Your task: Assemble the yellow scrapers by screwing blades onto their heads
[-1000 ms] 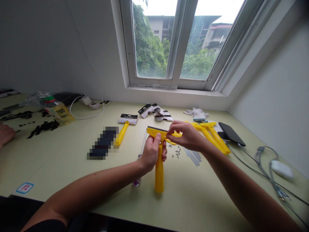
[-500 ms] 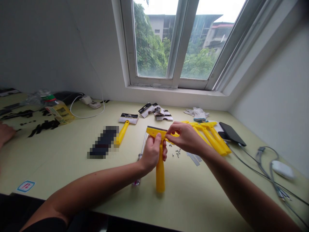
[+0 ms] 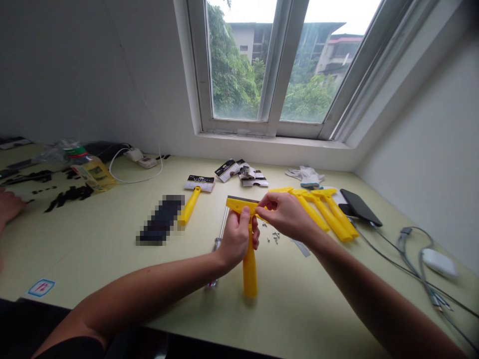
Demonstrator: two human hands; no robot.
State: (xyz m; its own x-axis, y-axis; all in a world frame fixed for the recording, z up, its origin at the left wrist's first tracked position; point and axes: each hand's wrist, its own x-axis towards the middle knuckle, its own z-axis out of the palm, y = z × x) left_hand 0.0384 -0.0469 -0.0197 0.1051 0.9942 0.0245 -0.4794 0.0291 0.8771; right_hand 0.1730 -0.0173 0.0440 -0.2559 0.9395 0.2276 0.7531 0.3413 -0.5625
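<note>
My left hand is wrapped round the neck of a yellow scraper, its thumb on the front of the head. The scraper stands upright, handle down, with a dark blade strip along the top of its head. The fingertips of my right hand are pinched together against the right part of the head; anything between them is too small or hidden to make out. A screwdriver lies partly behind my left wrist. Several small screws and flat metal blades lie to the right.
Several yellow scrapers lie right of my hands, beside a black phone and cables. White gloves and card packages are at the back. One carded scraper and a bottle lie left. Another person's hand shows far left.
My right hand has dipped slightly, its fingertips still at the scraper head. The handle's lower end has swung slightly to the right. My left hand keeps its grip.
</note>
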